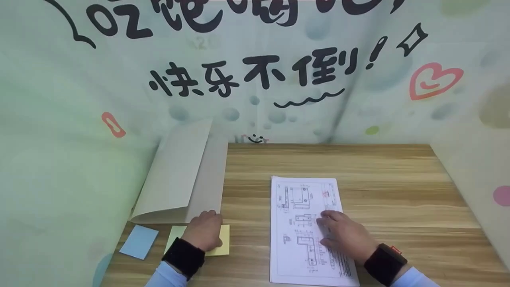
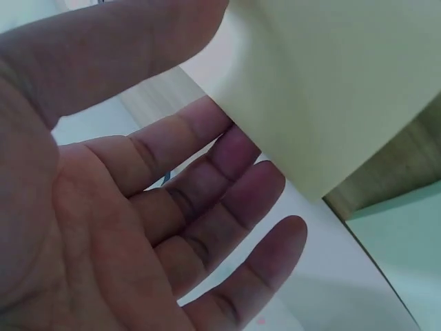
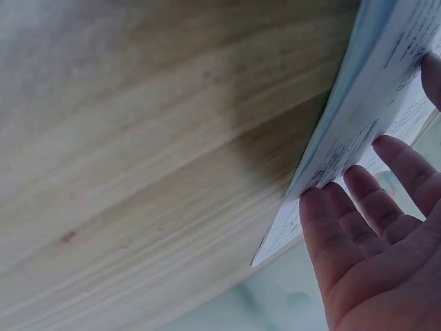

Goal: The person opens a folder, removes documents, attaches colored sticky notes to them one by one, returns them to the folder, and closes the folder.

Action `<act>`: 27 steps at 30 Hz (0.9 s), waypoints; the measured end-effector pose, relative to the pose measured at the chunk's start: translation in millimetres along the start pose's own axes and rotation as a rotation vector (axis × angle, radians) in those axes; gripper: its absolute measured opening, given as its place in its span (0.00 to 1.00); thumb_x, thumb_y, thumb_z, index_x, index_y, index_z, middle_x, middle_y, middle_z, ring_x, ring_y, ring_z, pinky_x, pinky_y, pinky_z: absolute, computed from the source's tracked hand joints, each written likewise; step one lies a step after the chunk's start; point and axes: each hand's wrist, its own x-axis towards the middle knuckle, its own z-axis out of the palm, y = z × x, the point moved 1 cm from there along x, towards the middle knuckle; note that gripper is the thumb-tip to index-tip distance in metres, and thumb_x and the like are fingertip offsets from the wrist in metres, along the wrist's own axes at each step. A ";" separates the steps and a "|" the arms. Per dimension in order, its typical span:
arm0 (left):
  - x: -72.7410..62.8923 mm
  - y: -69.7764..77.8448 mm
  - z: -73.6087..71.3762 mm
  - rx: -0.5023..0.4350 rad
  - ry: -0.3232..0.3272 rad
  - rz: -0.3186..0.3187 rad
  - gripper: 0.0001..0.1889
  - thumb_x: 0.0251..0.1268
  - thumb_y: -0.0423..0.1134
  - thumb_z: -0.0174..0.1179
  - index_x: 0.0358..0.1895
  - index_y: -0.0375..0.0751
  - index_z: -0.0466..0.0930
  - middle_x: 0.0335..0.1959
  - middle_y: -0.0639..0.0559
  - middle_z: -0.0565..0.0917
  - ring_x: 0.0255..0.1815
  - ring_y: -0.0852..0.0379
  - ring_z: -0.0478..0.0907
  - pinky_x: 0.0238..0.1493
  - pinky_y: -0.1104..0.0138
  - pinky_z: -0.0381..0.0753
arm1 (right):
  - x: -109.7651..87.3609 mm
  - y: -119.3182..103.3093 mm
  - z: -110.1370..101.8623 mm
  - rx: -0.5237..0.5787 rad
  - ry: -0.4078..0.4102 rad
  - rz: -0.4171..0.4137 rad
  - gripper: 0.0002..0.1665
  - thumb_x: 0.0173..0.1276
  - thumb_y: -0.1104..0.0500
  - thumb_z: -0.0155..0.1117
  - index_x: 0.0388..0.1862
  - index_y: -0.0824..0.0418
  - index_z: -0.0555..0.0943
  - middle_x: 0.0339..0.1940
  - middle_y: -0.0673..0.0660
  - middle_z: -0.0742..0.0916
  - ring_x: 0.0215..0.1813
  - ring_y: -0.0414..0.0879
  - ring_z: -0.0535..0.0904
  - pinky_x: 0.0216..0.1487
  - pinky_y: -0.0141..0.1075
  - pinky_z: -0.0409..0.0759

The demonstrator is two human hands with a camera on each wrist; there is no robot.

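My left hand reaches over small square sheets, a yellow one and a pale green one, with its fingertips at the near edge of a beige folder. The thumb overlaps the yellow sheet in the left wrist view, while the other fingers are slightly bent along its edge. My right hand rests on a stack of white sheets printed with technical drawings. Its fingers are spread, fingertips touching the top page in the right wrist view. The folder's cover stands partly lifted and curved.
A blue square sheet lies left of the green one, near the table's left edge. Wood-grain tabletop extends behind and right of the paper stack. A printed cloth hangs along the back and both sides.
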 end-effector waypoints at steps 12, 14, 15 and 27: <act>10.1 6.2 2.2 -0.284 -0.082 0.043 0.17 0.49 0.26 0.71 0.43 0.37 0.78 0.42 0.43 0.84 0.48 0.43 0.81 0.53 0.47 0.80 | -1.9 1.5 0.2 0.013 -0.029 0.014 0.34 0.60 0.48 0.77 0.63 0.59 0.81 0.68 0.61 0.80 0.70 0.58 0.76 0.64 0.52 0.80; 12.4 8.4 -0.2 -0.346 -0.093 0.043 0.15 0.52 0.26 0.68 0.45 0.37 0.79 0.45 0.43 0.85 0.52 0.41 0.81 0.57 0.45 0.79 | -2.1 1.1 -1.1 0.015 -0.029 0.012 0.34 0.60 0.49 0.77 0.63 0.59 0.81 0.68 0.61 0.80 0.70 0.58 0.76 0.64 0.52 0.80; 13.8 9.8 -1.4 -0.373 -0.095 0.046 0.15 0.54 0.26 0.68 0.46 0.36 0.80 0.46 0.43 0.85 0.54 0.41 0.81 0.59 0.45 0.79 | -2.1 1.2 -1.5 0.014 -0.030 0.012 0.34 0.60 0.49 0.77 0.63 0.59 0.81 0.67 0.61 0.80 0.70 0.58 0.76 0.64 0.52 0.80; 35.2 43.8 7.6 -0.786 -0.063 -0.011 0.14 0.70 0.42 0.64 0.56 0.46 0.84 0.59 0.45 0.84 0.60 0.44 0.79 0.63 0.48 0.76 | -1.3 0.3 0.1 0.006 -0.017 0.002 0.34 0.59 0.49 0.77 0.63 0.60 0.81 0.67 0.61 0.81 0.69 0.57 0.76 0.63 0.51 0.80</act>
